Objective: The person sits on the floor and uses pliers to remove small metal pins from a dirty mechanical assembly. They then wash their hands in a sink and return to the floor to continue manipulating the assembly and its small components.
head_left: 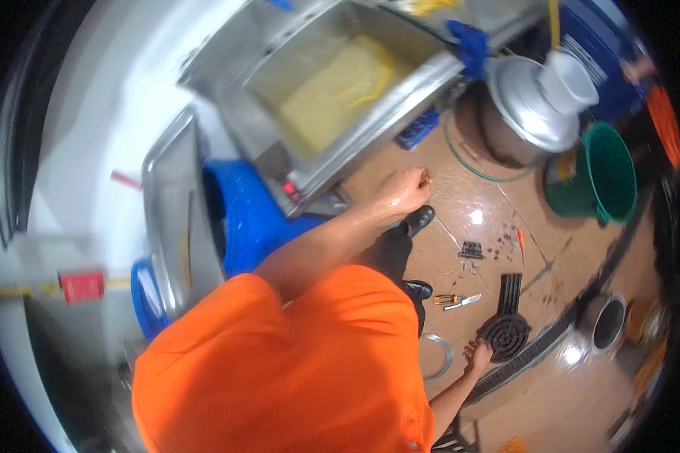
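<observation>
My left hand (409, 190) is over the tiled floor near the sink's front edge. Its fingers are curled in, with nothing showing in them. At the lower right, my right hand (477, 353) is closed on the rim of a dark cast-iron burner (505, 337). The burner has a round, ringed head, and its flat ribbed neck points away from me. Left of it on the floor lie orange-handled pliers (446, 300) and a knife (465, 303). Farther off are a small dark block (471, 249), scattered dark bits (502, 245) and a thin orange tool (521, 245).
A steel sink (438, 72) with cloudy yellowish water stands ahead. Right of it are a large metal pot (506, 113) and a green bucket (612, 174). A blue barrel (249, 219) is at left. A floor drain grate (529, 355) runs past the burner; a metal ring (448, 355) lies nearby.
</observation>
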### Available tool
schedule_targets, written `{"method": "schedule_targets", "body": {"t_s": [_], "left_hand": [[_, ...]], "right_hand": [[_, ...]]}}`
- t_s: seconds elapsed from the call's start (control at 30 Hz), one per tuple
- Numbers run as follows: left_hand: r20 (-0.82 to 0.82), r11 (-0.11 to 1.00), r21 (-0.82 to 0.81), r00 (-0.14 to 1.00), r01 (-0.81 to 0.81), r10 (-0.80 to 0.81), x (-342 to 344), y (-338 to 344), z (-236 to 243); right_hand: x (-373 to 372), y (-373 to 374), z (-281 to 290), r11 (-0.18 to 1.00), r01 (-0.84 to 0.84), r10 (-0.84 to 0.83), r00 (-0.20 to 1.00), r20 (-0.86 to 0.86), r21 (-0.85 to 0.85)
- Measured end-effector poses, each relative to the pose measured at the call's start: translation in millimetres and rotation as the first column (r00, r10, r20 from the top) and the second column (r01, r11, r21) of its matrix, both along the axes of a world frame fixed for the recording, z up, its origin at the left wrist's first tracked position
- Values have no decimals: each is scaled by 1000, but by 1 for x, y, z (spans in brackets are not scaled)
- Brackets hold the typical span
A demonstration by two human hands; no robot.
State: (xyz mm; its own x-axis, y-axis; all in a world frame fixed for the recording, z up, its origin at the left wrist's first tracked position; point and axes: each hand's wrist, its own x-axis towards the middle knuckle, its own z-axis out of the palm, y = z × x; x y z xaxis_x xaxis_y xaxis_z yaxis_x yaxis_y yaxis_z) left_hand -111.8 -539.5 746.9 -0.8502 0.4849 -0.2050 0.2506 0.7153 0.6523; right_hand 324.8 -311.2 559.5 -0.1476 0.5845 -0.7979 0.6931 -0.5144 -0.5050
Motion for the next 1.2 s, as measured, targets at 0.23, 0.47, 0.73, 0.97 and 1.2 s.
{"method": "schedule_targets", "body": {"t_s": [0.23, 0.47, 0.73, 0.97, 1.2], "left_hand": [[-247, 721, -153, 733, -676, 634, -32, -179, 81], [-260, 436, -283, 506, -854, 823, -73, -290, 47], [-205, 440, -260, 494, -860, 845, -105, -330, 38], [-186, 440, -253, 490, -861, 851, -100, -336, 47], [-273, 660, -153, 673, -735, 687, -102, -337, 23]], "right_hand": [[-3, 19, 22, 961, -224, 253, 948, 194, -162], [-23, 35, 49, 973, -109, 171, 931, 322, -201], [-54, 14, 79, 970, -152, 220, 879, 423, -188], [-85, 3, 67, 941, -250, 331, 813, 478, -227], [-188, 27, 74, 812, -583, 549, 763, 340, -2]]}}
